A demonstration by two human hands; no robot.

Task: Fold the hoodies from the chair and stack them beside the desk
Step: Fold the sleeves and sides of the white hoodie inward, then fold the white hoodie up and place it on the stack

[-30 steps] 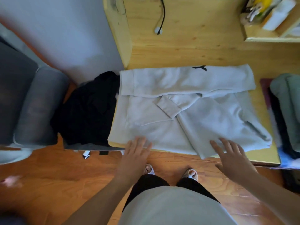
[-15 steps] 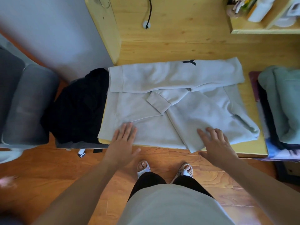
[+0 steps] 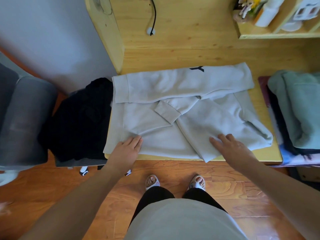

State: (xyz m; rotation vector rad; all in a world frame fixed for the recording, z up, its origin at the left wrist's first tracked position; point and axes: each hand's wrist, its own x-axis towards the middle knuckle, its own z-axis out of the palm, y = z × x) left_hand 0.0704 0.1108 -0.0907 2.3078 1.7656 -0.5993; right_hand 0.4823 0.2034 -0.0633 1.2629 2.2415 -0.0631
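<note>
- Since the earlier frames both hands are seen moved forward from the near edge onto the cloth; the hoodie itself lies as before.
- Light grey hoodie (image 3: pixel 181 118) is spread flat on the wooden tabletop (image 3: pixel 173 52), partly folded: the far side is turned over towards the middle, a ribbed cuff (image 3: pixel 167 112) lies across the centre, and the hood is bunched at the right end.
- Left hand (image 3: pixel 125 151) is laid on the hoodie's near left corner, fingers (image 3: pixel 136 141) straight and close together, pressed flat, with a small crease raised just ahead of them; nothing is gripped.
- Right hand (image 3: pixel 232 148) is laid on the near right part, fingers (image 3: pixel 218 141) spread and almost straight, palm down on the cloth; nothing is gripped.
- Black garments (image 3: pixel 81 118) are heaped on a chair seat (image 3: pixel 76 162) just left of the tabletop, touching the hoodie's left edge.
- A stack of folded clothes (image 3: pixel 299 108), pale green on top and dark beneath, is set just right of the tabletop.
- A black cable (image 3: pixel 154 14) is seen at the back of the desk; a shelf (image 3: pixel 277 34) with small items sits at the upper right.
</note>
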